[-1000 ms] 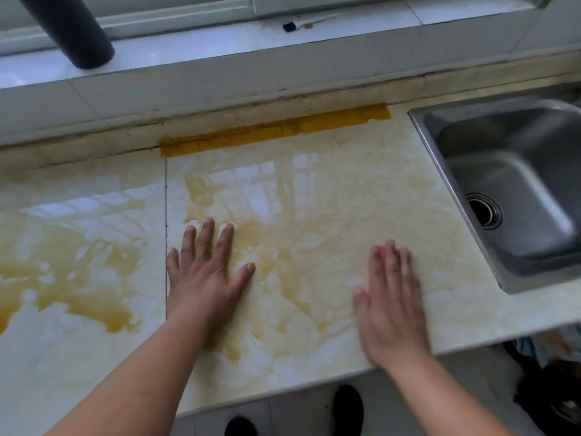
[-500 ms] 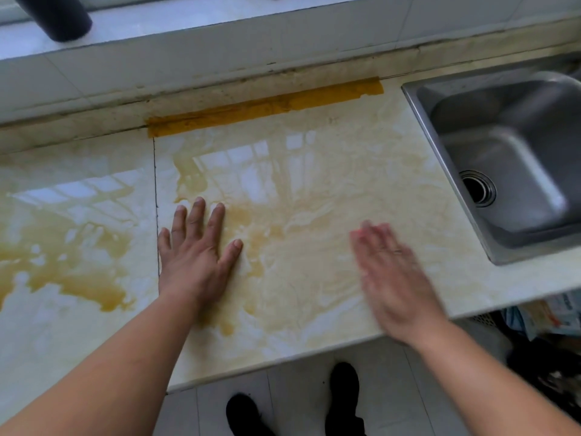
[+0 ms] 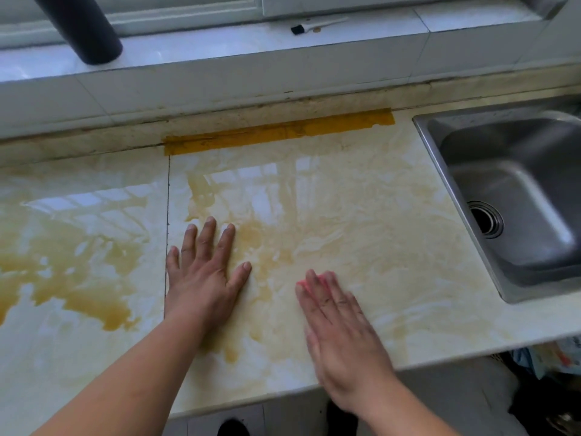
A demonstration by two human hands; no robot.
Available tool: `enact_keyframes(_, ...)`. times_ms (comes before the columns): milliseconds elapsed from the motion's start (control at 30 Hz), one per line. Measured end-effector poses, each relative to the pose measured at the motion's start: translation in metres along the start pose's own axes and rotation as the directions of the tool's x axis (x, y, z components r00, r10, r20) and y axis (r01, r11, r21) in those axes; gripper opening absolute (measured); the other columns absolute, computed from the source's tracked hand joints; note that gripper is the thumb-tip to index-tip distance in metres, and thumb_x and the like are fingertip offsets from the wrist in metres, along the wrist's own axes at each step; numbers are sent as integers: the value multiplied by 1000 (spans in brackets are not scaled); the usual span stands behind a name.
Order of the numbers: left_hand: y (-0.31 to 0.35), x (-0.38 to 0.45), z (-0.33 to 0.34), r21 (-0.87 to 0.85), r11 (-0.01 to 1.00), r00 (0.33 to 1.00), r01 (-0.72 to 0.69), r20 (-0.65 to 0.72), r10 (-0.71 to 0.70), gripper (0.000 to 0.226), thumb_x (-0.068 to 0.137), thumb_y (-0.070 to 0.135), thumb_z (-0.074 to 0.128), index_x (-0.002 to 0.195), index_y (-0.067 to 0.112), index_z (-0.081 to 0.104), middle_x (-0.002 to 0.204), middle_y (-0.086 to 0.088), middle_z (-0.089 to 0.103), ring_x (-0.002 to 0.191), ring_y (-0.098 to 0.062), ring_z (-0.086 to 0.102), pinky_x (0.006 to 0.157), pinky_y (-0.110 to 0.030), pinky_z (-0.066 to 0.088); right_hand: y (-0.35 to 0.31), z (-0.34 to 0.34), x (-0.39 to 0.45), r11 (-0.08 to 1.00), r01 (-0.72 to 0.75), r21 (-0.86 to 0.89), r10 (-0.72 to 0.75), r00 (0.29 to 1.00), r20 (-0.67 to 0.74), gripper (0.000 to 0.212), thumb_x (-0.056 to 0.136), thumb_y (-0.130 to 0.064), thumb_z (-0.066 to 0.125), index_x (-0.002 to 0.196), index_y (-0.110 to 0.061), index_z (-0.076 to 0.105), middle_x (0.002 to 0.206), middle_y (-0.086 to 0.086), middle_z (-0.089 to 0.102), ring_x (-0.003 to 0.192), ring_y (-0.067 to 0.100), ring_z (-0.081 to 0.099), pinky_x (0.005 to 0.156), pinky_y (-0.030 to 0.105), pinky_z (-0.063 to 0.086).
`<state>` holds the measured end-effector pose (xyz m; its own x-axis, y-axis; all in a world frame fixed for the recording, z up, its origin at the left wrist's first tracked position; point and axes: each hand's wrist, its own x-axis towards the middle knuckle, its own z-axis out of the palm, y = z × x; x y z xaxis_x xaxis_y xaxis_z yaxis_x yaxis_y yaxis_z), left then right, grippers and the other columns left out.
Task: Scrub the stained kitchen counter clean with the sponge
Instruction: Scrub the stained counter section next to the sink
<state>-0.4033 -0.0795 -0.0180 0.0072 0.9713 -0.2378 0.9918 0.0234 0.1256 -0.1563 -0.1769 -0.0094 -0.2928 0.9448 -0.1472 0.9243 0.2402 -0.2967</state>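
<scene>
The sponge (image 3: 316, 279) is almost all hidden: I see only a sliver of pink poking out beyond the fingertips of my right hand (image 3: 341, 335), just below the middle of the frame. That hand lies flat over it with the fingers together and stretched out, pressing it onto the counter (image 3: 361, 199) rather than curling round it. The hand is blurred.

My left hand (image 3: 202, 278) is planted palm down to the left of it, fingers spread wide, holding nothing. Its little finger sits right by the dark seam (image 3: 167, 234) that runs up between the two slabs of the counter. The two hands are near each other but apart.

Yellow-brown stains cover the pale glossy surface. The heaviest pool (image 3: 81, 294) is at the left of the frame, well away from the sponge. Fainter smears (image 3: 267, 247) spread between and above my hands. A strip of orange tape (image 3: 279, 131) runs along the back edge of the counter, in the upper middle.

At the right edge is the steel sink (image 3: 515, 196), with its drain (image 3: 485, 219) showing. On the sill at the top lie a small brush (image 3: 314, 25) and, at upper left, a dark cylinder (image 3: 81, 26). At the bottom edge I can see dark shoes (image 3: 232, 428) on the floor.
</scene>
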Motion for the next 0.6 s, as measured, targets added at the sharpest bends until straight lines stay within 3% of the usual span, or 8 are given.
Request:
enact_keyframes(67,-1,0,0,5,1000,1000,-2,-3,2,74,96,77,9,157,49,-23,166,14,-35,152,-16,-36,127,-54,-8,43,-15,11,1000,-11,-27,11,1000,8,66,99,-36,22,161,-27,1,168,-11,-16,154,13,-14,122,38,3)
enact_keyframes(233,-1,0,3,0,1000,999,-7,-35,7,76,92,78,5,157,49,-21,166,14,-34,152,-15,-36,127,-54,-6,140,-64,62,956,-292,12,293,956,-19,69,95,-44,10,161,-30,-2,164,-14,-22,150,6,-24,123,34,-5)
enact_keyframes(467,-2,0,5,11,1000,998,-5,-61,6,77,91,78,5,158,49,-18,169,13,-29,154,-16,-31,127,-54,-3,187,-112,205,944,-329,18,329,944,22,59,107,-33,21,162,-24,1,169,-2,-12,154,17,-14,125,37,-2)
enact_keyframes(600,-4,0,9,11,1000,997,-5,-71,6,77,92,78,9,159,49,-15,170,13,-26,155,-16,-29,127,-55,0,183,-101,208,936,-349,33,349,937,4,61,106,-34,20,161,-26,-3,169,-5,-14,153,15,-18,125,39,-3)
